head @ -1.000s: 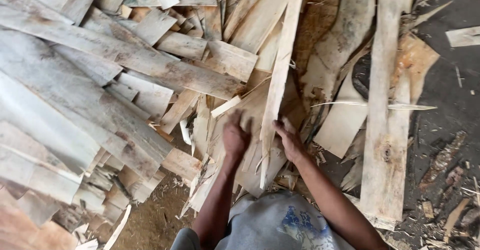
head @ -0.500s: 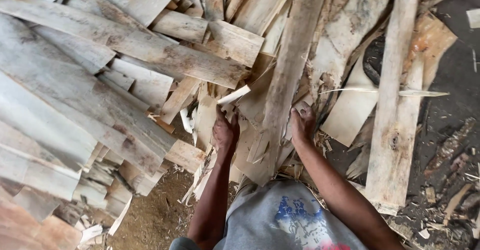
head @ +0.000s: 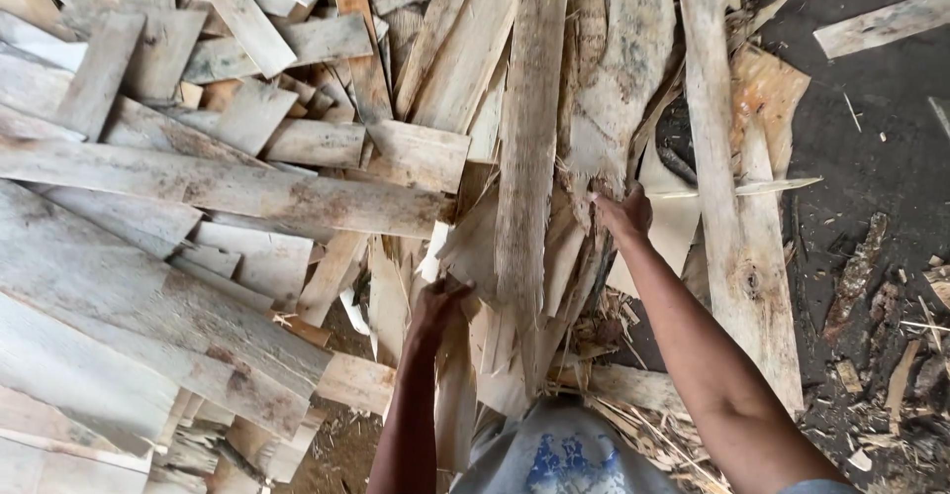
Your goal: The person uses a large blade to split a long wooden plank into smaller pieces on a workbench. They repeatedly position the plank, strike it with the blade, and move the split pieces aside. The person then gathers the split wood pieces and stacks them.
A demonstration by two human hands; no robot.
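Left hand: the left hand [head: 435, 301] reaches up under the lower edge of thin wood sheets, fingers curled; whether it grips a sheet I cannot tell.
Right hand: the right hand [head: 623, 212] closes on the ragged lower end of a wide frayed strip [head: 614, 108], fingers pinched around its torn edge.
Long plank: a narrow grey plank [head: 529, 157] lies lengthwise between the two hands, resting on the loose sheets.
Heap: short boards [head: 228, 187] are stacked crosswise at the left, overlapping without order.
Risk, splinters: the torn, fibrous edges are likely to pierce bare palms.
Risk, shifting: pulling the frayed strip could dislodge the plank, which may slide toward the person.
Risk, tearing: the strip looks thin and could split lengthwise under a hard pull.
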